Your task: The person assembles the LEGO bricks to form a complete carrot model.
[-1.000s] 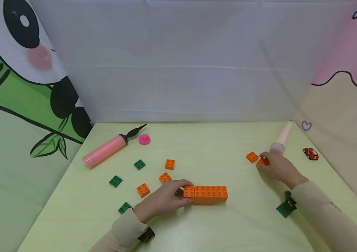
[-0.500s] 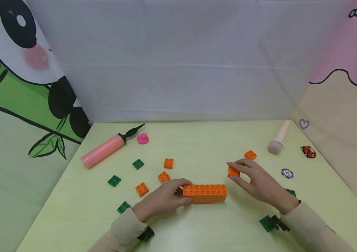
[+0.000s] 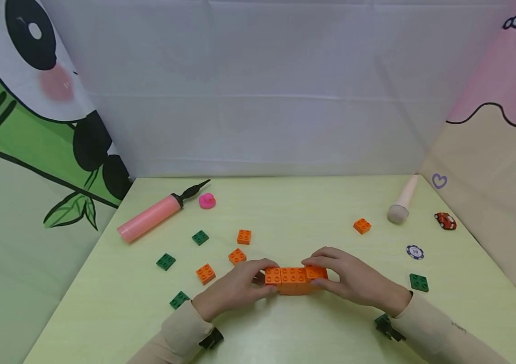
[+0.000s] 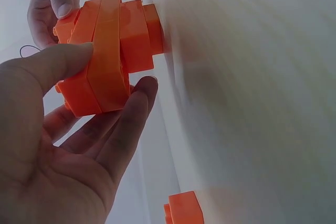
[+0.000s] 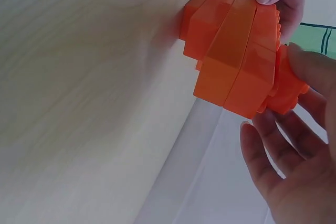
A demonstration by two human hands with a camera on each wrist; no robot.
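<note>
An orange toy-brick structure (image 3: 292, 287) stands on the table between my hands. It has stacked layers, and in the wrist views its lower part is narrower than the long upper part. My left hand (image 3: 239, 287) grips its left end, the thumb lying on the near side (image 4: 107, 61). At the opposite end, my right hand (image 3: 353, 275) pinches a small orange brick (image 3: 316, 272) between thumb and fingers, on top of the structure. The right wrist view shows this brick (image 5: 287, 85) against the studded top, slightly askew; whether it is pressed fully down I cannot tell.
Loose orange bricks (image 3: 205, 273) and green bricks (image 3: 165, 261) lie to the left. A pink hand pump (image 3: 151, 220) and pink duck (image 3: 207, 201) lie behind them. Rightward are an orange brick (image 3: 362, 226), toy microphone (image 3: 403, 201), red car (image 3: 445, 221), poker chip (image 3: 415, 252) and green brick (image 3: 419, 282).
My right hand has carried an orange brick leftward from near the microphone onto the structure's right end. The poker chip and a green brick came into view. My left hand has stayed put.
</note>
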